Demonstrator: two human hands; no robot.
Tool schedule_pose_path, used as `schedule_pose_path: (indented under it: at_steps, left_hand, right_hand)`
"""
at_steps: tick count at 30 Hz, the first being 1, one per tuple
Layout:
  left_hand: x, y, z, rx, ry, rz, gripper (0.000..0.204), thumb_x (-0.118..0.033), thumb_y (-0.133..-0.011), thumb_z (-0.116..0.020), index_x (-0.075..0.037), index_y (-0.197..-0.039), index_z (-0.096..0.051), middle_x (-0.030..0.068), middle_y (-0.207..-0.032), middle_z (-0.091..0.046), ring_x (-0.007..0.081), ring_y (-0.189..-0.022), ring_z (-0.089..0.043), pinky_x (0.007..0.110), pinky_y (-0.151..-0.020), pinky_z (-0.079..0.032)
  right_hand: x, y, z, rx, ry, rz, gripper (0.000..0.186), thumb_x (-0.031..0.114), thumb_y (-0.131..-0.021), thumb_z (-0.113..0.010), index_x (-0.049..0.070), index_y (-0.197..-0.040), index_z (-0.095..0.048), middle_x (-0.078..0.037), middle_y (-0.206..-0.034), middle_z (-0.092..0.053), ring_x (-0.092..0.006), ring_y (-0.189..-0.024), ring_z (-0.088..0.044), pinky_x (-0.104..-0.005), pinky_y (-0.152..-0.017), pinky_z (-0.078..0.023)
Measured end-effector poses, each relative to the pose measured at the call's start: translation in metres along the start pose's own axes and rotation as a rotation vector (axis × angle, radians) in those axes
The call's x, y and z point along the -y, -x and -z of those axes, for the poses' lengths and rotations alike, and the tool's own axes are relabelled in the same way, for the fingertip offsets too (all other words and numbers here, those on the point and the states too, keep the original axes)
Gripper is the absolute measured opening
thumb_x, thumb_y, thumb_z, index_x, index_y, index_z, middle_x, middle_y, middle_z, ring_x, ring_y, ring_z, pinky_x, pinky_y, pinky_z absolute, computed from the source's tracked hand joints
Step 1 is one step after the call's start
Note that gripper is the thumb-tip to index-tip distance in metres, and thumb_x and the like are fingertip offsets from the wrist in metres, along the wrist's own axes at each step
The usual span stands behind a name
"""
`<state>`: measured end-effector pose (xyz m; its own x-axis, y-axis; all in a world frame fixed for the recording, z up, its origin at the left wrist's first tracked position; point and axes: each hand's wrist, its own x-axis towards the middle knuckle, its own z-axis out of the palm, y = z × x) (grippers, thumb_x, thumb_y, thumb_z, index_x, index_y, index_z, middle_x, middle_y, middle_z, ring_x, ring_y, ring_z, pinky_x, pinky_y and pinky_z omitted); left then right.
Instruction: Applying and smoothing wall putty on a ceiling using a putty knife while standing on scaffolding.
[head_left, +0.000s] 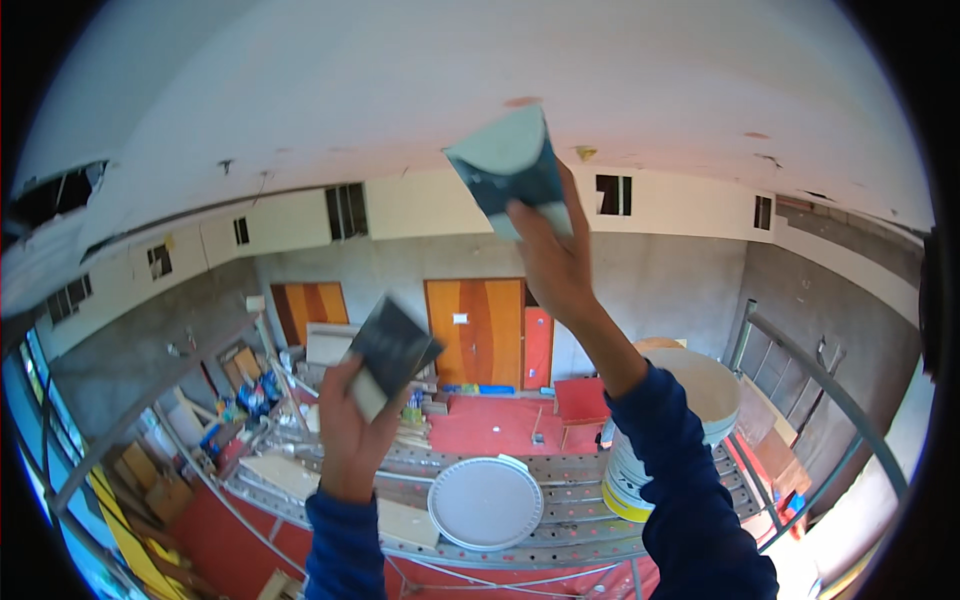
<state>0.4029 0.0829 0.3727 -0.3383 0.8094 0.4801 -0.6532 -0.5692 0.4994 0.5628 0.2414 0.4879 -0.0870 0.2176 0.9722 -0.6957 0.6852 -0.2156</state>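
1. Holds right hand [552,245] high at upper centre of the frame, with right forearm [612,345] slanting up and leftward from lower right.
2. Clamps it on broad scraper [512,190], with thumb across the face.
3. Bears a pale curved band on that scraper's upper part, dark below; lies just under a reddish patch [522,101] on the ceiling [300,80]; cannot tell if touching.
4. Holds left hand [352,435] lower, left of centre, with left forearm [347,540] near vertical from bottom edge.
5. Grips dark scraper [392,342] there, tilted, well apart from the other.
6. See round pale lid [487,503] on perforated platform [575,500], lower centre; bucket [622,470] to its right.
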Motion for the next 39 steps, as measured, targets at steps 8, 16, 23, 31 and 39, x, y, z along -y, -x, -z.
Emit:
schedule_pose_path:
  at_steps: [8, 16, 23, 31, 39]
  left_hand:
    - [0.075, -0.052, -0.052, 0.124, 0.139, 0.081, 0.025, -0.016, -0.088, -0.043, 0.002, -0.104, -0.050, 0.0153, -0.096, -0.062, 0.0246, -0.085, -0.064, 0.034, -0.069, -0.058]
    - [0.156, -0.054, -0.088, 0.089, 0.141, 0.046, 0.024, -0.017, -0.088, -0.046, 0.001, -0.103, -0.051, 0.0123, -0.089, -0.061, 0.0197, -0.078, -0.062, 0.026, -0.065, -0.055]
    - [0.153, -0.055, -0.012, -0.080, -0.206, -0.030, 0.028, -0.020, -0.084, -0.048, 0.000, -0.104, -0.053, 0.0106, -0.094, -0.062, 0.0197, -0.081, -0.063, 0.027, -0.064, -0.057]
    - [0.113, -0.037, 0.061, -0.313, -0.153, 0.088, 0.027, -0.021, -0.083, -0.053, -0.001, -0.103, -0.054, 0.0092, -0.093, -0.060, 0.0208, -0.083, -0.059, 0.031, -0.064, -0.052]
    - [0.058, 0.024, 0.079, -0.412, -0.524, -0.153, 0.030, -0.017, -0.081, -0.057, 0.000, -0.105, -0.053, 0.0094, -0.095, -0.059, 0.0218, -0.087, -0.057, 0.033, -0.071, -0.049]
  right_hand:
    - [0.022, 0.063, 0.058, 0.374, 0.401, 0.089, 0.054, -0.012, -0.080, -0.044, 0.006, -0.131, -0.040, -0.012, -0.120, -0.046, -0.0216, -0.110, -0.049, -0.0303, -0.090, -0.042]
    - [0.019, 0.071, 0.200, 0.591, 0.985, -0.038, 0.064, -0.016, -0.071, -0.048, 0.013, -0.129, -0.045, -0.011, -0.122, -0.047, -0.0314, -0.114, -0.046, -0.0372, -0.094, -0.042]
    - [0.067, -0.060, 0.307, -0.390, 1.022, 0.276, 0.046, 0.007, -0.086, -0.045, 0.002, -0.131, -0.037, -0.023, -0.126, -0.046, -0.0359, -0.118, -0.045, -0.0371, -0.097, -0.036]
    - [0.169, -0.187, 0.382, -0.811, 0.912, 0.521, 0.047, 0.004, -0.083, -0.042, -0.002, -0.129, -0.035, -0.023, -0.118, -0.048, -0.0349, -0.108, -0.049, -0.0406, -0.092, -0.039]
    - [0.138, -0.210, 0.309, -0.871, 0.882, 0.559, 0.058, -0.004, -0.075, -0.040, -0.001, -0.131, -0.028, -0.024, -0.115, -0.040, -0.0376, -0.107, -0.043, -0.0428, -0.092, -0.037]
